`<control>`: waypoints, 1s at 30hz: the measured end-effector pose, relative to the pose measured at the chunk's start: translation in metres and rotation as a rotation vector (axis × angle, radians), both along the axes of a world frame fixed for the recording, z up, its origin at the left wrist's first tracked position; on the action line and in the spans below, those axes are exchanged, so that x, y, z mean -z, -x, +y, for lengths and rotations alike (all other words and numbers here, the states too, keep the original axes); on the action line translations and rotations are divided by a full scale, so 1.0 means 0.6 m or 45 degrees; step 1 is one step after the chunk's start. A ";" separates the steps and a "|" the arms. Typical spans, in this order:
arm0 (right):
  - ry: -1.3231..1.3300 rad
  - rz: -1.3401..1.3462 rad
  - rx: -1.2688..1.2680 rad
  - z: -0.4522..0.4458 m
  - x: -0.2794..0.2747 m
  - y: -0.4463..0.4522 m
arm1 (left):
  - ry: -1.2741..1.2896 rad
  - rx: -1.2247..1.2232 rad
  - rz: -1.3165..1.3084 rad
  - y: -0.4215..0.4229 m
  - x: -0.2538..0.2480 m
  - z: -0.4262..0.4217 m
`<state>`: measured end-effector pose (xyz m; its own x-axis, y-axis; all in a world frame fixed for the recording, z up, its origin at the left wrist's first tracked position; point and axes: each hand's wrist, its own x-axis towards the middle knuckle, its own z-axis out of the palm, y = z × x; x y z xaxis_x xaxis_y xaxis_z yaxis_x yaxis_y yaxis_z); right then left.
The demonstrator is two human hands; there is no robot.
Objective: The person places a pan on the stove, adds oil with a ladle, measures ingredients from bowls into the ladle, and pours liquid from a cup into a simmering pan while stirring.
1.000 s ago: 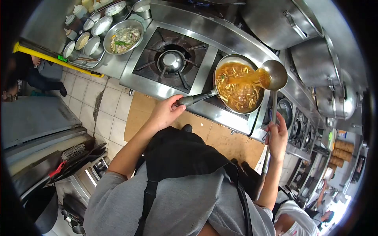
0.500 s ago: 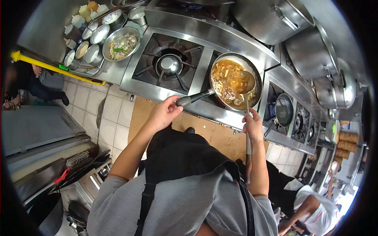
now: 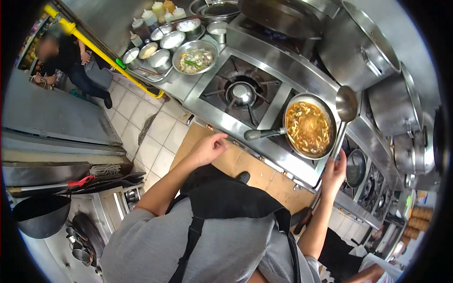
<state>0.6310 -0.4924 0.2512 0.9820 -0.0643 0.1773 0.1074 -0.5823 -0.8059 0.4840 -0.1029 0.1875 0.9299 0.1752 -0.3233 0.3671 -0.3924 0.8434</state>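
Observation:
My left hand [image 3: 210, 149] is in the air before the stove front, fingers apart and nothing in it. Just beyond it is the black handle of a frying pan [image 3: 289, 147], untouched. The pan stands on a burner, full of bubbling brown sauce [image 3: 307, 131] with pale strips. To the right of the pan, my right hand [image 3: 333, 172] is wrapped round the long shaft of a ladle [image 3: 347, 104]. The ladle's bowl is outside the pan, beyond its right rim. A metal bowl of chopped ingredients [image 3: 194, 59] with green stalks sits at the left end of the counter.
A bare burner [image 3: 241, 94] lies between the bowl and pan. Seasoning bowls [image 3: 172, 40] and squeeze bottles [image 3: 149, 18] crowd the back left. Large stockpots [image 3: 354, 52] line the back right. A small pan [image 3: 356, 167] sits farther right. One person [image 3: 78, 68] is far left, another [image 3: 373, 271] lower right.
The ladle has come out of the sauce to the pan's right side, moved by my right hand. My left hand has come away from the pan handle. The view has shifted.

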 end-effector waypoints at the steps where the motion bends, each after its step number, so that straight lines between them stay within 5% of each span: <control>1: -0.249 0.079 -0.003 0.047 -0.052 0.008 | 0.035 -0.019 -0.007 -0.010 -0.029 -0.002; 4: -0.792 -0.013 -0.043 0.137 -0.067 -0.029 | 0.142 0.131 -0.226 -0.039 -0.044 0.011; 10: -1.077 0.003 -0.119 0.440 -0.091 -0.019 | 0.096 0.290 -0.653 -0.053 -0.168 0.063; 12: -0.944 0.194 -0.292 0.508 -0.058 -0.004 | -0.334 0.143 -0.411 -0.054 -0.142 0.130; 14: -0.566 0.321 -0.481 0.533 0.002 -0.001 | -0.426 0.143 -0.406 -0.034 -0.094 0.216; 19: -0.366 0.549 -0.613 0.546 0.046 0.082 | -0.640 0.101 -0.066 -0.013 0.066 0.363; 30: -0.105 0.793 -0.285 0.491 0.164 0.213 | -0.590 -0.061 -0.405 -0.095 0.139 0.434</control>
